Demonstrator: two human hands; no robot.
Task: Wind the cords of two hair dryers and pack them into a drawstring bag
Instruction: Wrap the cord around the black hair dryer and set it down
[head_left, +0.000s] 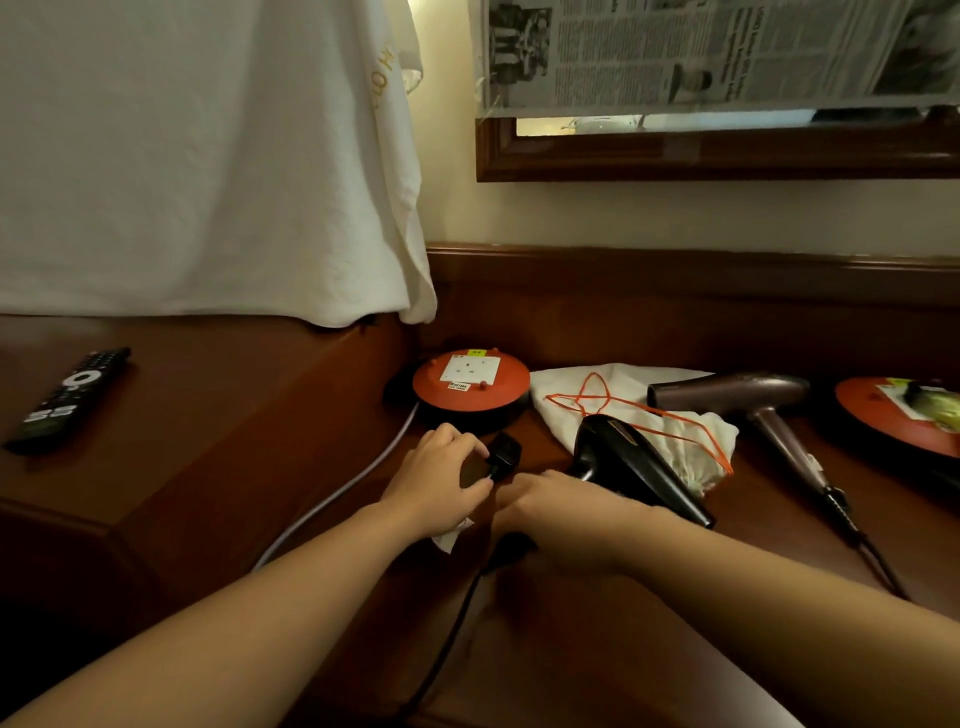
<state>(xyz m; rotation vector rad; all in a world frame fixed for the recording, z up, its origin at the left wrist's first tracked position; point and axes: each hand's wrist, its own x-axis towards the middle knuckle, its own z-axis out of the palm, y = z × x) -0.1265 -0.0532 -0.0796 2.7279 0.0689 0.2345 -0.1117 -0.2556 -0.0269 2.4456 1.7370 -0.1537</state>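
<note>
Left hand (441, 478) pinching the black plug (503, 454), right hand (550, 512) curled low over the cord (447, 644), grip unclear. Black dryer (631, 470) just right of both hands, lying on the bag (623, 410), handle slanting toward the right wrist.

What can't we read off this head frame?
- Right hand: its fingers are hidden behind the hand itself, so its grip is unclear.
- Black dryer: handle covered by the right hand.
- Black cord: runs off the bottom edge.
- Pink dryer: cord end lost in the dark.
- Right reel: cut by the right edge.
</note>
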